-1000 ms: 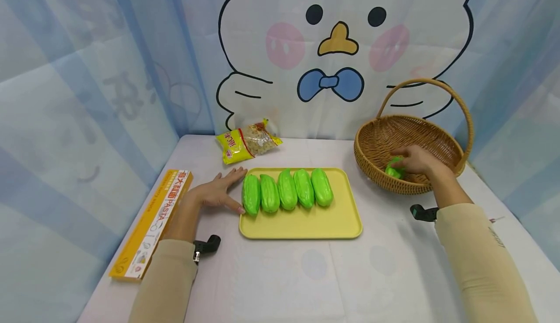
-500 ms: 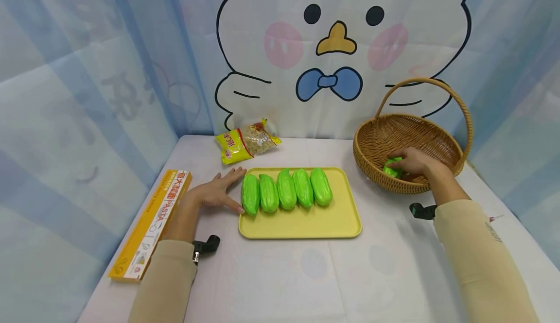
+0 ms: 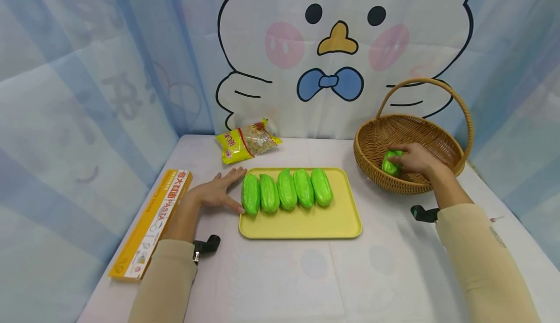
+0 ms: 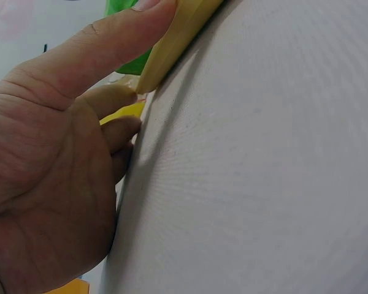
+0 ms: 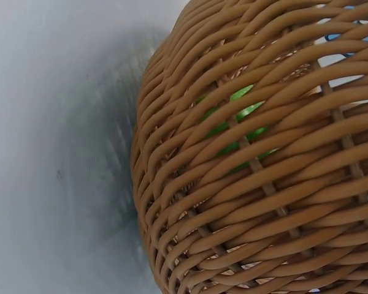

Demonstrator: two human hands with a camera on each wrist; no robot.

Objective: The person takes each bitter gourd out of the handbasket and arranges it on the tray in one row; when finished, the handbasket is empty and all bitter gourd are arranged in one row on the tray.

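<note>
On the yellow tray (image 3: 302, 226) several glossy green cucumbers (image 3: 287, 190), plastic-looking, lie side by side toward its left and middle. My left hand (image 3: 216, 192) rests at the tray's left edge with fingers spread; in the left wrist view its thumb (image 4: 104, 49) lies against the rim. Inside the wicker basket (image 3: 372, 167), my right hand (image 3: 415, 160) holds another cucumber (image 3: 391, 162), its thumb and fingers at the upper right part. Only slivers of that green cucumber (image 5: 236, 131) show through the weave in the right wrist view, where the hand is hidden.
A yellow snack bag (image 3: 248, 142) lies behind the tray. Along the table's left side is a yellow and white pasta box (image 3: 150, 226), partly behind my left forearm. The basket's tall handle (image 3: 465, 114) arches over its bowl. A printed curtain (image 3: 337, 114) hangs behind the table.
In the basket, the cucumber at my right hand has shifted slightly left and up, and more of it shows. My left hand and the tray stay where they were.
</note>
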